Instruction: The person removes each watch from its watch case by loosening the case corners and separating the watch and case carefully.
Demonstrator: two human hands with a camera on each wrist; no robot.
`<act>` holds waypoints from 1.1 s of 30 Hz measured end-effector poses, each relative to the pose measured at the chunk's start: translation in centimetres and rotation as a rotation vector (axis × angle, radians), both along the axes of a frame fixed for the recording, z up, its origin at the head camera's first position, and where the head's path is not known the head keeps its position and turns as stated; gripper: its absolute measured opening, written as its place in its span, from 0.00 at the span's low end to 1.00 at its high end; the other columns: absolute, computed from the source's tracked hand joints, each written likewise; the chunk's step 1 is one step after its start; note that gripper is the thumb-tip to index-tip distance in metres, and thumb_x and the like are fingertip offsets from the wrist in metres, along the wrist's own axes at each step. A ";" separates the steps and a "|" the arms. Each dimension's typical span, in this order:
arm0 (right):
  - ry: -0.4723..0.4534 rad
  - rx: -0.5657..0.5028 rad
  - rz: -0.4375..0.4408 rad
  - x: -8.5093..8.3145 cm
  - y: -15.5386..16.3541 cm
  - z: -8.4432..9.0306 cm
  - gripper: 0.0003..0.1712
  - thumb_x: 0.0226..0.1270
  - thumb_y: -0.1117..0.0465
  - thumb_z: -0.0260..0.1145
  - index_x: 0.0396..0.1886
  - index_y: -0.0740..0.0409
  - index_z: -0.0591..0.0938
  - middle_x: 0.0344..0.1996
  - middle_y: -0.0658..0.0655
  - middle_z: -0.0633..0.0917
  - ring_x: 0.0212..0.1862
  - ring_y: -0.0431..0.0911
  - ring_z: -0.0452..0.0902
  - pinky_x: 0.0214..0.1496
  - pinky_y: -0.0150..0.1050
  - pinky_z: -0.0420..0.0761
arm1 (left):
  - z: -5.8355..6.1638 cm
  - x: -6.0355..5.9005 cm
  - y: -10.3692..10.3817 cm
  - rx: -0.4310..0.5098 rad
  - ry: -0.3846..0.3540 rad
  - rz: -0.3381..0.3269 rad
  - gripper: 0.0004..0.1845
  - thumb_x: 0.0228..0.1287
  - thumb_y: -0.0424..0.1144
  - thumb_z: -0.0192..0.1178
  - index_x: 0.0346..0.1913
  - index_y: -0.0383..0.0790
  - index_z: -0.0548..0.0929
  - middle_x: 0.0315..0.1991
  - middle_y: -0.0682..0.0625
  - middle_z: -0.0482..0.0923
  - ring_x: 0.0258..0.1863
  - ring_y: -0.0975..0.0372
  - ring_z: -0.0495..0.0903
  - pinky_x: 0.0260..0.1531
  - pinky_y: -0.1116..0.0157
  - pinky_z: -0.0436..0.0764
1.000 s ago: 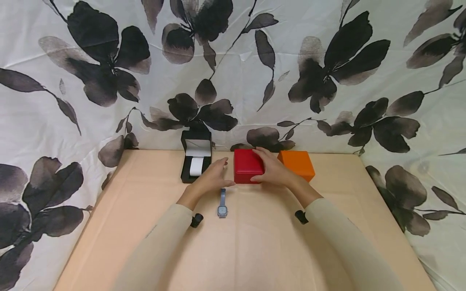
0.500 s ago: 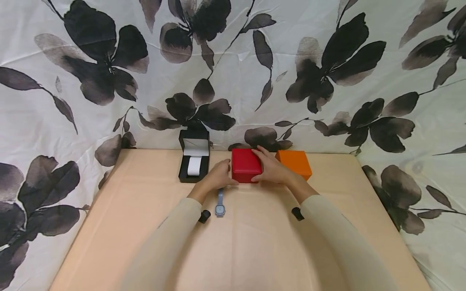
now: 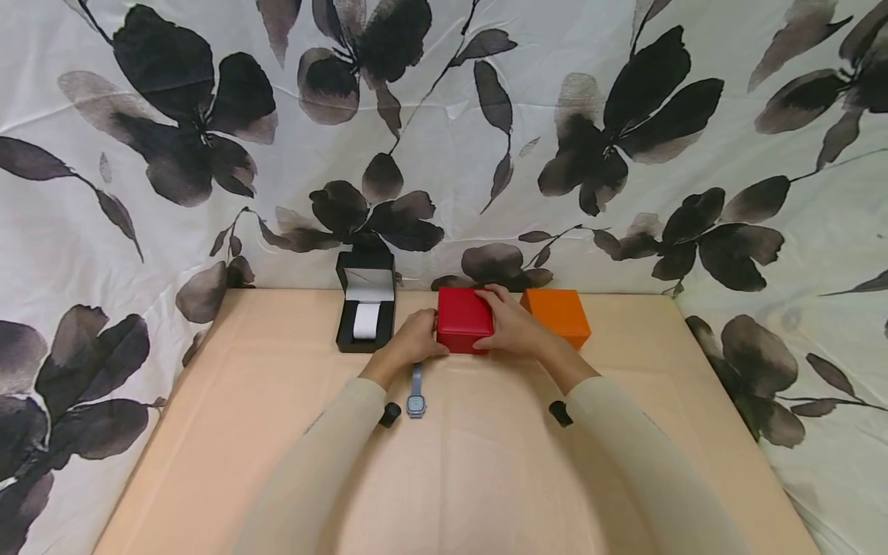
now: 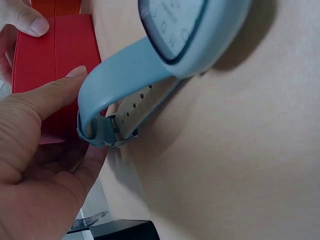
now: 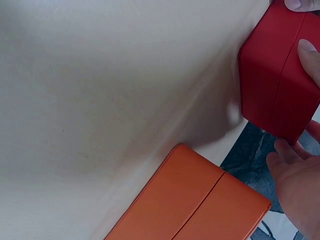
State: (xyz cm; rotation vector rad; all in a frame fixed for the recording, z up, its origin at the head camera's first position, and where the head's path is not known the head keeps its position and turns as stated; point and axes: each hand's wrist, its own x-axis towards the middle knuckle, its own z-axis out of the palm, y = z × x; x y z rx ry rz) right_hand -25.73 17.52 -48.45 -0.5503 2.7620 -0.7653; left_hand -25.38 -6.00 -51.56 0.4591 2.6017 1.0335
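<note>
A closed red watch box (image 3: 463,317) stands at the back of the table between both hands. My left hand (image 3: 415,339) grips its left side, with the thumb on the front face in the left wrist view. My right hand (image 3: 515,325) holds its right side, thumb on the front and fingers reaching round toward the back. In the right wrist view the red box (image 5: 280,70) shows a seam line across its front. A light blue wristwatch (image 3: 416,402) lies on the table just in front of my left hand; its strap (image 4: 120,75) looms large in the left wrist view.
An open black watch box (image 3: 342,327) with a white cushion (image 3: 366,321) stands left of my left hand. An orange box (image 3: 560,314), closed, sits to the right, partly behind my right forearm. A floral cloth (image 3: 458,154) hangs behind the table's back edge.
My left hand has moved right and closed in on the red box's left side. The right hand keeps its hold. The whole head view has shifted slightly.
</note>
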 end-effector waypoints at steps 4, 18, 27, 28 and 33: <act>0.011 0.005 -0.008 0.1 -0.2 0.0 0.61 0.48 0.47 0.85 0.79 0.55 0.63 0.78 0.61 0.60 0.72 0.58 0.65 0.66 0.53 0.82 | -0.2 0.0 -0.3 0.015 -0.006 0.013 0.35 0.55 0.36 0.79 0.64 0.29 0.75 0.54 0.41 0.80 0.51 0.53 0.79 0.57 0.56 0.83; 0.033 0.076 -0.020 0.1 -0.5 0.2 0.59 0.50 0.44 0.83 0.79 0.53 0.65 0.79 0.60 0.61 0.73 0.60 0.64 0.65 0.56 0.82 | 0.1 0.0 -0.8 0.010 0.006 -0.002 0.33 0.55 0.35 0.79 0.62 0.30 0.77 0.48 0.43 0.80 0.45 0.54 0.77 0.48 0.59 0.82; 0.030 0.100 0.020 -0.2 -0.3 1.0 0.57 0.51 0.41 0.81 0.78 0.58 0.68 0.77 0.64 0.65 0.74 0.62 0.63 0.68 0.58 0.79 | -0.1 0.2 -0.6 -0.006 0.018 -0.013 0.30 0.55 0.35 0.79 0.59 0.31 0.79 0.45 0.44 0.80 0.43 0.55 0.77 0.45 0.60 0.80; 0.027 0.103 0.022 -0.3 -0.2 1.1 0.57 0.52 0.41 0.80 0.78 0.58 0.68 0.77 0.64 0.65 0.74 0.62 0.63 0.68 0.58 0.79 | -0.1 0.2 -0.6 -0.008 0.019 -0.014 0.30 0.55 0.35 0.79 0.59 0.31 0.79 0.45 0.44 0.80 0.42 0.55 0.77 0.44 0.60 0.80; 0.026 0.114 0.032 -0.6 0.0 1.4 0.55 0.53 0.39 0.78 0.77 0.59 0.69 0.76 0.64 0.68 0.75 0.60 0.63 0.70 0.60 0.75 | 0.0 0.2 -0.8 -0.009 0.006 -0.039 0.30 0.56 0.36 0.78 0.60 0.31 0.80 0.43 0.45 0.79 0.41 0.56 0.76 0.41 0.63 0.78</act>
